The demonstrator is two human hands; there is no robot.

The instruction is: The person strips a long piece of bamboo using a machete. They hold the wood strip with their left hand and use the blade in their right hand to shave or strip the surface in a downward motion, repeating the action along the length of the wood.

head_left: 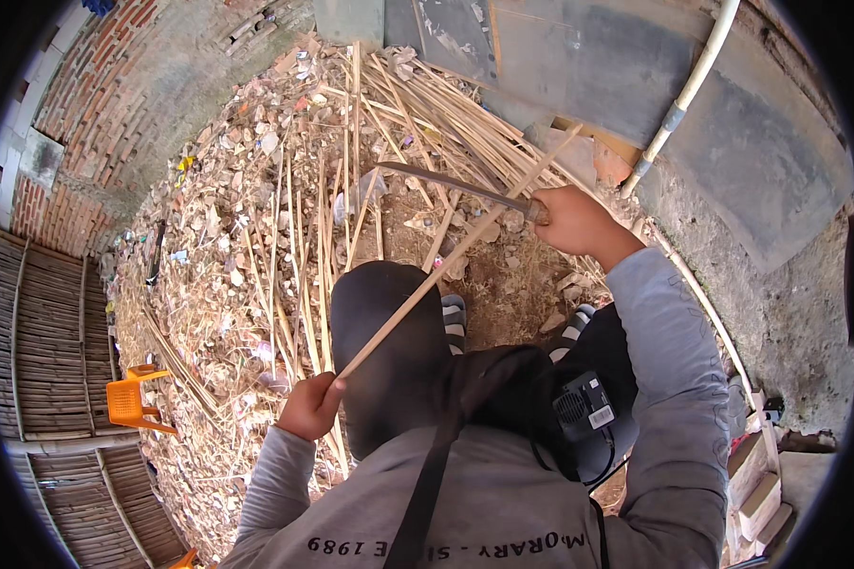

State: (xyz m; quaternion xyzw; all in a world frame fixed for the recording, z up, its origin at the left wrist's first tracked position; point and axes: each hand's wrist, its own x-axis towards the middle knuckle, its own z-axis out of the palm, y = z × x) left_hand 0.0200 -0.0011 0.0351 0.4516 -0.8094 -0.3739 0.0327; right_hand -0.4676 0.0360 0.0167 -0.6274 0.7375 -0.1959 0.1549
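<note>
A long, pale bamboo strip slants across my lap from lower left to upper right. My left hand is closed around its lower end, beside my left knee. In my right hand is the handle of a long-bladed knife, its dark blade pointing left. That blade crosses the strip near the strip's upper part, close to my right fist. Whether the edge is cutting into the wood, I cannot tell. The strip's far end sticks out freely beyond the blade.
Several bamboo strips lie piled ahead, and more loose ones are on the rubble-strewn ground. An orange plastic chair stands at left near a bamboo-slat wall. On the right, a pipe runs along the grey wall.
</note>
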